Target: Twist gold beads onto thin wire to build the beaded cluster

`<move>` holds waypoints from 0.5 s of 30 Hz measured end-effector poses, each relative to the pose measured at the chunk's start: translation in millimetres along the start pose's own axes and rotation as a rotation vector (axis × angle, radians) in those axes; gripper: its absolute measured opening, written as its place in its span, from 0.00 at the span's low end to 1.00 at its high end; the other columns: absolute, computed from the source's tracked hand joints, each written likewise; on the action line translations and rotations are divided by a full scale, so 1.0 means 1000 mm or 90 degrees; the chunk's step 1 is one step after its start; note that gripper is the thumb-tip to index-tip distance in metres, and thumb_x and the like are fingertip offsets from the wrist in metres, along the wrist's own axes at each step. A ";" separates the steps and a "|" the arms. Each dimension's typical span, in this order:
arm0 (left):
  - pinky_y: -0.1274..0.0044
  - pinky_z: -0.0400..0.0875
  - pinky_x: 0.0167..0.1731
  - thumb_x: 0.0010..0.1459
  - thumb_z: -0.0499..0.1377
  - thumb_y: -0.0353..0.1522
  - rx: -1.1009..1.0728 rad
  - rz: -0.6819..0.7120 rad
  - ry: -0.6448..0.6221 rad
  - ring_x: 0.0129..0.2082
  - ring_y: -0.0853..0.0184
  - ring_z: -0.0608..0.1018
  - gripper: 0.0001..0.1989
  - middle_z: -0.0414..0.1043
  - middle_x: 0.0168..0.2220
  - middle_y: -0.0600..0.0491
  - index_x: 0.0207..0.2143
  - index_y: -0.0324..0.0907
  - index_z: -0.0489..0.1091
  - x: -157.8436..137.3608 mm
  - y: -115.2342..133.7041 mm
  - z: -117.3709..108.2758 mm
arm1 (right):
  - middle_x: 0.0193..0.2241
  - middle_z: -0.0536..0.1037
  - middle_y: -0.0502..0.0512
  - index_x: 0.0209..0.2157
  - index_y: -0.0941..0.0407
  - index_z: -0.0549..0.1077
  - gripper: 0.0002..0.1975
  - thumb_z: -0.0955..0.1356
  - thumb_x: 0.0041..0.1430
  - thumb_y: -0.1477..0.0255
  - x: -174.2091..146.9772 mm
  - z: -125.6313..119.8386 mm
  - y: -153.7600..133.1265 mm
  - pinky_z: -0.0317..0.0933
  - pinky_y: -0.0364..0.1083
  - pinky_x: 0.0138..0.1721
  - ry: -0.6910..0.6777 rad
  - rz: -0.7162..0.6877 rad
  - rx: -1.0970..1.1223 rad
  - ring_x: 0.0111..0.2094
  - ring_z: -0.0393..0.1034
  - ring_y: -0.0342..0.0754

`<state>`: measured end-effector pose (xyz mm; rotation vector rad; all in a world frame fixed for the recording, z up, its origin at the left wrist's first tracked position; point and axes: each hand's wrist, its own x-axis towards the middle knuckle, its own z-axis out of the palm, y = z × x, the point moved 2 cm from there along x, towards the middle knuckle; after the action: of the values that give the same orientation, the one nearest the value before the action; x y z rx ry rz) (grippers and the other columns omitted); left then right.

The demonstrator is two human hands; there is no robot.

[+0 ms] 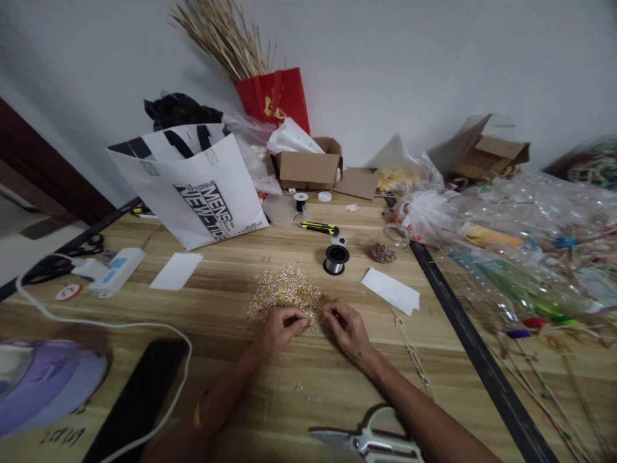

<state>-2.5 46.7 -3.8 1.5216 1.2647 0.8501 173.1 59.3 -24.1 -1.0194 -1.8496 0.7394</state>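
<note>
Beyond gold beads point(288, 287), where left hand point(284, 326) and right hand point(348, 329) pinch fingers together, a jar point(396, 246) holds pellets point(382, 253).

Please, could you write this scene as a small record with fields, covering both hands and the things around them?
Left hand: at the near edge of the glittery pile, fingers curled
Right hand: just right of the pile, fingers bent
Held in either grip: too small to tell
Beyond the pile: black spool; yellow-black cutter
Near side: scissors, beside the right forearm
Left side: power strip; white shopping bag, standing
</note>
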 end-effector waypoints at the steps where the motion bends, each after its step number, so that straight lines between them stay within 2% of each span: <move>1: 0.79 0.66 0.31 0.50 0.58 0.35 -0.001 0.001 0.005 0.29 0.67 0.74 0.10 0.75 0.27 0.50 0.27 0.36 0.75 0.000 0.000 0.000 | 0.25 0.71 0.53 0.30 0.58 0.70 0.09 0.61 0.60 0.71 0.000 0.000 0.000 0.58 0.41 0.28 0.000 0.000 -0.002 0.27 0.65 0.44; 5: 0.79 0.66 0.30 0.50 0.58 0.34 -0.004 -0.011 0.009 0.28 0.67 0.73 0.10 0.75 0.26 0.51 0.27 0.36 0.75 0.000 -0.001 0.002 | 0.26 0.71 0.53 0.31 0.58 0.70 0.08 0.61 0.60 0.72 -0.001 0.000 0.001 0.58 0.41 0.28 0.005 -0.006 -0.001 0.28 0.65 0.44; 10: 0.80 0.63 0.25 0.49 0.57 0.34 -0.017 -0.023 0.012 0.24 0.70 0.70 0.10 0.72 0.22 0.52 0.26 0.35 0.74 0.000 -0.005 0.004 | 0.27 0.72 0.54 0.38 0.58 0.71 0.08 0.62 0.59 0.71 -0.003 0.000 0.001 0.60 0.41 0.28 0.037 -0.005 0.017 0.28 0.66 0.45; 15: 0.81 0.60 0.22 0.49 0.57 0.36 -0.052 -0.036 0.023 0.21 0.72 0.68 0.12 0.70 0.20 0.53 0.26 0.34 0.72 0.001 -0.015 0.005 | 0.26 0.72 0.53 0.38 0.58 0.71 0.09 0.62 0.60 0.70 -0.003 -0.001 -0.001 0.61 0.41 0.27 0.045 -0.016 0.014 0.27 0.66 0.44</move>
<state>-2.8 47.3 -19.8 1.4058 1.2775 0.8857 174.6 56.2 -24.3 -0.9940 -1.7860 0.6990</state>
